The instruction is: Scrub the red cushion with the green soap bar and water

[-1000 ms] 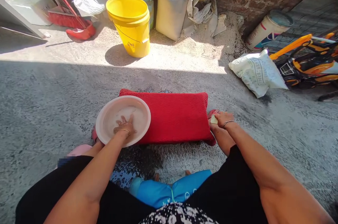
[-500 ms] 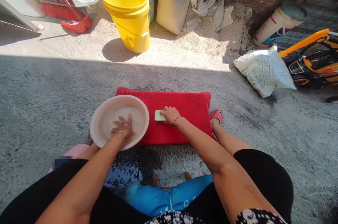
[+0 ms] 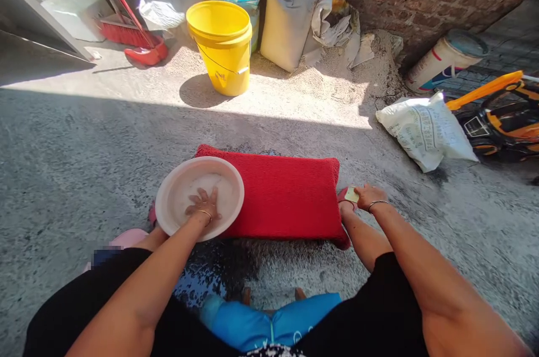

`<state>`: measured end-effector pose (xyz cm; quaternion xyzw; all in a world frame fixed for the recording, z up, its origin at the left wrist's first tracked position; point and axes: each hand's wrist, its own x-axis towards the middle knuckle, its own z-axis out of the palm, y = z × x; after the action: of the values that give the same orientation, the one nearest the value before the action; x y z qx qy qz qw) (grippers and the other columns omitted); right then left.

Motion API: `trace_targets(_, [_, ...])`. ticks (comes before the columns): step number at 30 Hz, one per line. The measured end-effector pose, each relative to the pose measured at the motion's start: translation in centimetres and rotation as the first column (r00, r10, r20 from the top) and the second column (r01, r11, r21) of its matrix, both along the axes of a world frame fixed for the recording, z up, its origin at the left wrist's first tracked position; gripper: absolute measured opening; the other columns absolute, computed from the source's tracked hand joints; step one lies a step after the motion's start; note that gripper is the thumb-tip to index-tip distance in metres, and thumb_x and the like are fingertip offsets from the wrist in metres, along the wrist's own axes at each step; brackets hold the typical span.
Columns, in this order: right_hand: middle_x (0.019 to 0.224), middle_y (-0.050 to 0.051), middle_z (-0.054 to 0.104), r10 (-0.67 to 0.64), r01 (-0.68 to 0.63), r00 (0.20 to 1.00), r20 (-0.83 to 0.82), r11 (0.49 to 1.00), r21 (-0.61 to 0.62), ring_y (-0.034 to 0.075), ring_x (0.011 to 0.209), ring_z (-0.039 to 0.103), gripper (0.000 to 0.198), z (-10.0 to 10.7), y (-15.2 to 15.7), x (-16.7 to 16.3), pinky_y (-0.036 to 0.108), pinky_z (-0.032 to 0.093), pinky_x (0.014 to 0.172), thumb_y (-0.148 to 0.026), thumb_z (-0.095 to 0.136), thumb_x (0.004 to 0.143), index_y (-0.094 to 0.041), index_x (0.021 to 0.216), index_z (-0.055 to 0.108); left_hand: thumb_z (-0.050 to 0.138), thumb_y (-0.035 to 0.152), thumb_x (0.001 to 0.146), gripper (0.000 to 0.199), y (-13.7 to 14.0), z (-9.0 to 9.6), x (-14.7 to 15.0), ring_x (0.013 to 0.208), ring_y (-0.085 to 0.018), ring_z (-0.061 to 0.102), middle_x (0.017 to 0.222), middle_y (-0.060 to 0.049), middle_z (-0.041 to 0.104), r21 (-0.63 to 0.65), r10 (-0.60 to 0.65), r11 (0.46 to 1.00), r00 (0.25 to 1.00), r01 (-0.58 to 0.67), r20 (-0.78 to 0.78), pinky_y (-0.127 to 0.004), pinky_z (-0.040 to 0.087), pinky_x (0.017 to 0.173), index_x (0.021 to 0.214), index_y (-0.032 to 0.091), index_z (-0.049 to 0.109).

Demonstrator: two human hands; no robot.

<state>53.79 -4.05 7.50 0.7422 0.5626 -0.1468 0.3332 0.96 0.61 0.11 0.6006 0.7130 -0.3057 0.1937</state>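
Observation:
My left hand [image 3: 204, 205] is inside a pale pink basin [image 3: 167, 188], its fingers spread over cloudy, whitish water. The basin rests on the left end of a red, towel-like cloth [image 3: 290, 194] that covers a low rectangular block. Beyond the cloth's right edge, my right hand [image 3: 371, 196] grips a small, flat, pale green rectangular piece [image 3: 352, 194], which looks like a soap dish. It hangs above my right foot in a pink slipper [image 3: 343, 195]. The fingers' far side is hidden.
A yellow bucket [image 3: 229, 62] stands ahead in the sun. Behind it are a full sack [image 3: 286, 23] and spilled grain-like material [image 3: 337, 82]. A white printed bag [image 3: 427, 129] lies at right beside an orange-black machine [image 3: 501, 115]. A red broom and dustpan [image 3: 147, 53] stand at left.
My right hand has moved right, carrying the pale green piece off the red cloth. My left hand stays in the basin. The view has tilted up slightly.

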Motion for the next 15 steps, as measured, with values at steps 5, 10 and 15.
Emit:
trace_targets(5, [0.115,0.012,0.056,0.173,-0.157,0.976,-0.132,0.98,0.126,0.027,0.103,0.055,0.044,0.0,5.0,-7.6,0.037,0.04,0.081,-0.031,0.059,0.081,-0.028,0.126,0.059,0.08,0.039,0.062,0.115,0.0,0.3,0.3,0.141,-0.053,0.01,0.162,-0.016,0.0,-0.01,0.041,0.999,0.999,-0.041,0.005,-0.071,0.038,0.093,0.152,0.042,0.008])
trace_targets(10, [0.119,0.01,0.054,0.42,-0.363,0.86,-0.29,0.903,0.232,0.024,0.106,0.053,0.047,-0.7,11.6,-21.4,0.035,0.04,0.087,-0.028,0.057,0.08,-0.03,0.127,0.058,0.084,0.04,0.056,0.122,-0.4,0.0,0.0,0.141,-0.055,0.009,0.162,-0.016,0.0,0.007,0.077,0.997,0.995,-0.078,0.064,-0.075,0.035,0.093,0.152,0.041,0.01])
trace_targets(15, [0.124,0.009,0.051,0.497,-0.421,0.772,-0.396,0.867,0.267,0.024,0.107,0.053,0.048,-1.9,15.9,-30.9,0.035,0.04,0.089,-0.031,0.058,0.081,-0.031,0.129,0.056,0.083,0.039,0.059,0.119,-0.5,-0.4,-0.3,0.14,-0.056,0.011,0.162,-0.016,0.002,0.01,0.054,0.998,0.997,-0.054,0.059,-0.075,0.037,0.091,0.153,0.041,0.01])
